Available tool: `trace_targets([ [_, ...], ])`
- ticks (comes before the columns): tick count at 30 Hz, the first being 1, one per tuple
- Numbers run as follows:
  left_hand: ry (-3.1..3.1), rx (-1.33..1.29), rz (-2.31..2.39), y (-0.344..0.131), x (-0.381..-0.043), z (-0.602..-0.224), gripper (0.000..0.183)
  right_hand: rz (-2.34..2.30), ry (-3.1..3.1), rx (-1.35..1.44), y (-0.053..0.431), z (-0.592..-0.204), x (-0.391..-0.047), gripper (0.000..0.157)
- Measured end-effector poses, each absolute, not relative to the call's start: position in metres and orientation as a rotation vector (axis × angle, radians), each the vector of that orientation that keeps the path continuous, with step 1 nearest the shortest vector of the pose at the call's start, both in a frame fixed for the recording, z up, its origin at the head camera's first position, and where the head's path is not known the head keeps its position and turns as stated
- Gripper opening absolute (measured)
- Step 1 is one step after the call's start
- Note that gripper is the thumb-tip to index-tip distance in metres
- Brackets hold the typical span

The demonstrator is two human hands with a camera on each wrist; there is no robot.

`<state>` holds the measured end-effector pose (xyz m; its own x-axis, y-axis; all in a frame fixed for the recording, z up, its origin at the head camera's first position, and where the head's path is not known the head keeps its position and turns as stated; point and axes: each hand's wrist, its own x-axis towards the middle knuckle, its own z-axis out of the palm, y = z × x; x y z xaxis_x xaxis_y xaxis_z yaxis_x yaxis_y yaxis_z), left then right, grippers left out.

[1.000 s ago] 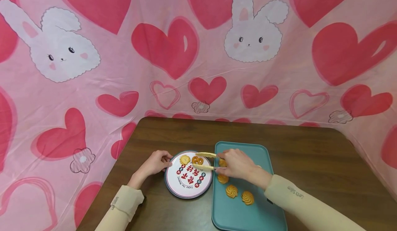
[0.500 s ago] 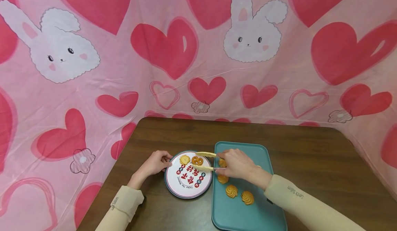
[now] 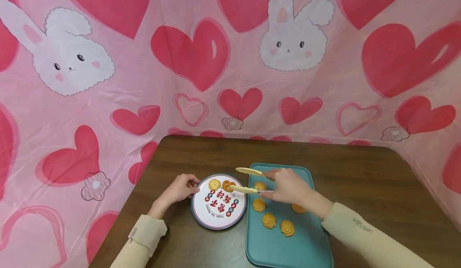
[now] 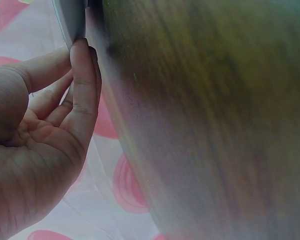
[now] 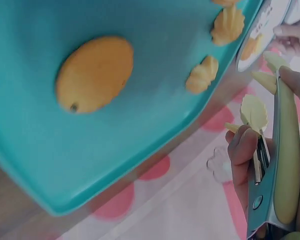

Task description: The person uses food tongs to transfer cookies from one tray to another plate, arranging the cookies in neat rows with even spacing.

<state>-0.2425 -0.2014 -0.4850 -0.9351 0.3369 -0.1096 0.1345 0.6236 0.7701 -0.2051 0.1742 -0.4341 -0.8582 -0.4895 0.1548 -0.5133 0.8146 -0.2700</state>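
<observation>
My left hand point(image 3: 181, 188) pinches the left rim of a round white plate point(image 3: 202, 214) with red characters and a dark blue edge. In the left wrist view, thumb and fingertips meet at the plate's edge point(image 4: 71, 20). On the plate lie a pale round cookie point(image 3: 214, 185) and a brown pretzel point(image 3: 227, 185). My right hand point(image 3: 288, 186) grips food tongs point(image 3: 245, 189) with cream tips, seen also as tongs point(image 5: 288, 155) in the right wrist view. The tips are spread apart with nothing between them; the lower one overlaps the pretzel's edge.
Right of the plate lies a teal tray point(image 3: 288, 254) bearing several swirled cookies point(image 3: 268, 221). A flat oval-looking cookie point(image 5: 95, 75) lies there too, partly behind my right hand in the head view. Beyond the wooden table point(image 3: 345, 168) hangs a pink heart-patterned cloth point(image 3: 165, 4).
My right hand has moved to the right with the tongs, away from the pretzel and over the tray. The pretzel stays on the plate. The left hand has not moved.
</observation>
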Motion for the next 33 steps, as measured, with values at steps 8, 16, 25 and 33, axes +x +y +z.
trace_targets([
  [8, 2.614, 0.379, 1.203, -0.201, -0.244, -0.484, 0.018, 0.542, -2.869, 0.755, 0.209, -0.430, -0.197, 0.068],
  [16, 2.608, 0.354, 1.197, -0.200, -0.244, -0.485, 0.018, 0.563, -2.893, 0.646, 0.244, -0.430, -0.181, 0.068],
  [25, 2.618, 0.355, 1.189, -0.201, -0.245, -0.487, 0.019, 0.506, -2.886, 0.560, 0.277, -0.432, -0.157, 0.070],
  [33, 2.610, 0.361, 1.193, -0.201, -0.246, -0.488, 0.020, 0.468, -2.820, 0.564, 0.301, -0.443, -0.131, 0.066],
])
